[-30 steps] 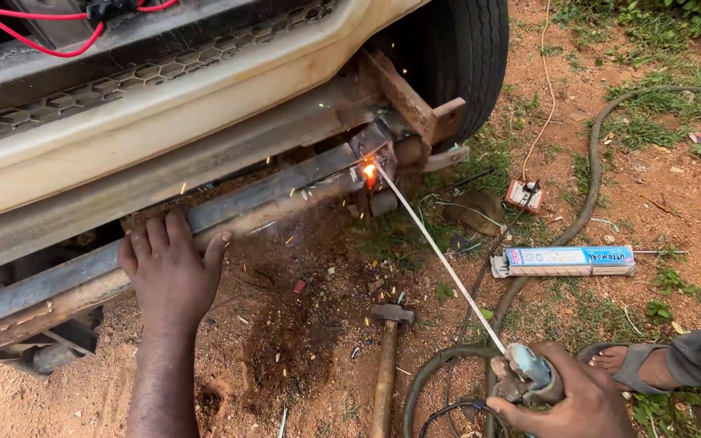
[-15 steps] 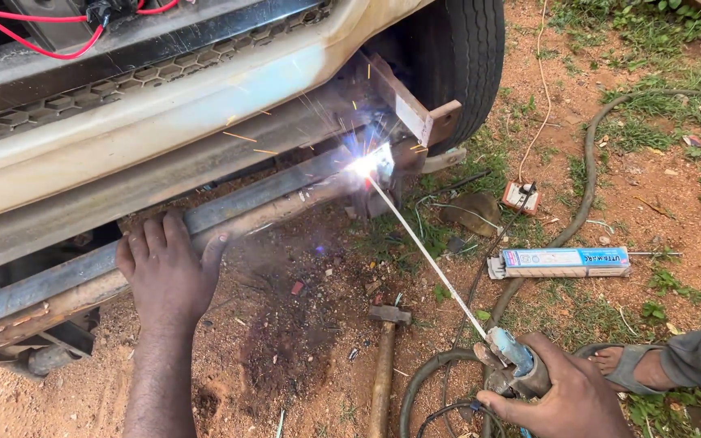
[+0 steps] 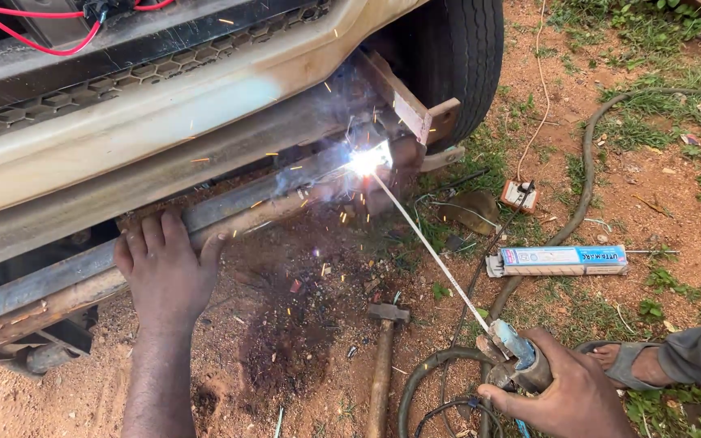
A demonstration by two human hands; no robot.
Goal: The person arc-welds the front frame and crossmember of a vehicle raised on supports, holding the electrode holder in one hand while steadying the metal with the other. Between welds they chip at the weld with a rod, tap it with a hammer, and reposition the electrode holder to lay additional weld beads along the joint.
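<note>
My left hand (image 3: 165,268) presses flat against a long rusty steel bar (image 3: 229,215) that runs under a vehicle's pale bumper (image 3: 148,122). My right hand (image 3: 565,393) grips a blue welding electrode holder (image 3: 517,347) at the lower right. A thin white welding rod (image 3: 427,247) slants up from the holder to the bar's right end. A bright white arc (image 3: 365,161) burns there, throwing sparks and smoke beside a steel bracket (image 3: 411,109).
A hammer (image 3: 383,357) lies on the red dirt between my hands. A blue and white box of rods (image 3: 561,259) rests on the ground at right. A thick hose (image 3: 586,170), a tyre (image 3: 456,57), a small socket box (image 3: 519,195) and a sandalled foot (image 3: 630,365) are nearby.
The arc has flared from a small orange spark to a bright white glare with more sparks and smoke. Both hands have stayed where they were.
</note>
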